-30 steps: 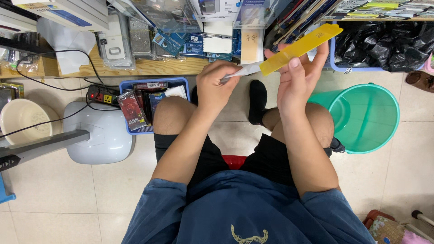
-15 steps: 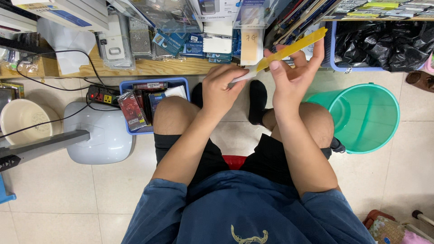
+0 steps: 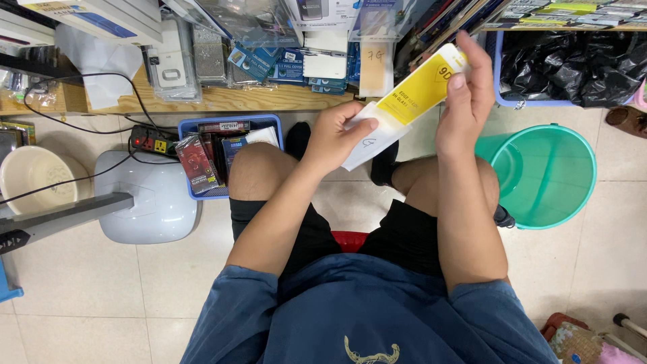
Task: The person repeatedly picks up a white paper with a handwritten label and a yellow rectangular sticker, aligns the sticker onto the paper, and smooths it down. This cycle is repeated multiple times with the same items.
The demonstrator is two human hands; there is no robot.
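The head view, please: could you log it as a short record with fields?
left hand: holds the white end of the packet, pinch grip
right hand: holds the yellow end
packet: flat, yellow and white, tilted, above the knees
bucket: green, on the floor at the right
tray: blue, small packs inside, left of the knee
bowl: cream, far left

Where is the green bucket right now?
In the head view the green bucket stands on the tiled floor at the person's right, just beyond the right knee and below the blue crate of black bags.
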